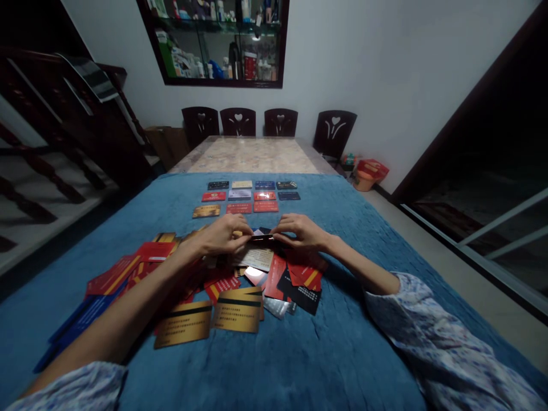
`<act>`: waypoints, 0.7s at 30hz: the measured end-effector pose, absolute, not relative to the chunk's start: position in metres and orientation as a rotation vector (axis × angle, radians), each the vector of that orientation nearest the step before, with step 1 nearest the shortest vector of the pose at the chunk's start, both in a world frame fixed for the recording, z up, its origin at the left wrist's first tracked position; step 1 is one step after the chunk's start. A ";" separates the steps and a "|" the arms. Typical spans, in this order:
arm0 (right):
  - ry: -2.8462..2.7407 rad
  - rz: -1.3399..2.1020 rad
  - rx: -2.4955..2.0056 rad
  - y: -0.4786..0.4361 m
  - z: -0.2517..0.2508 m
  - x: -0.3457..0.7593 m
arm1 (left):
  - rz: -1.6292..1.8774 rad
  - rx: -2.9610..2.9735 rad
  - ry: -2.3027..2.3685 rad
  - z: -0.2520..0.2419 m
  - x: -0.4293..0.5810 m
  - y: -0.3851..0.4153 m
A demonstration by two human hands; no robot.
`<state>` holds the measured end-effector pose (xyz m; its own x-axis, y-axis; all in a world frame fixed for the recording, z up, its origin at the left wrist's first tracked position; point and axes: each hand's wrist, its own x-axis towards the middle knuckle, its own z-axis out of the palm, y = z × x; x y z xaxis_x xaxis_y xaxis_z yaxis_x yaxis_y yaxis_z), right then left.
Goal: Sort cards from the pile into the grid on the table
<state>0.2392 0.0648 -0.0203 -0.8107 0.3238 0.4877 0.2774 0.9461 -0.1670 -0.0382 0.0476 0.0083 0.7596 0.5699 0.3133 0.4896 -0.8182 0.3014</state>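
My left hand [225, 234] and my right hand [300, 233] pinch the two ends of a dark card [262, 237], which is tilted nearly edge-on to the camera. Beneath and around them lies a loose heap of cards: a pale card [260, 258], red cards [305, 268], a black card [302, 295] and gold cards [237, 311]. More red cards [115, 274] and blue cards [88, 317] lie around my left forearm. Beyond my hands, several cards lie flat in three rows, among them a gold card [206, 211] and a red card [266, 206].
A blue cloth [342, 365] covers the near part of the table, and the bare stone-patterned top [257, 154] shows behind it. Several dark chairs [238, 121] stand at the far end. On the floor at the right is an orange bin [367, 178].
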 end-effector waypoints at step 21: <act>-2.498 0.056 -0.907 0.064 -0.046 0.226 | 0.568 2.862 1.190 -0.013 -0.034 0.053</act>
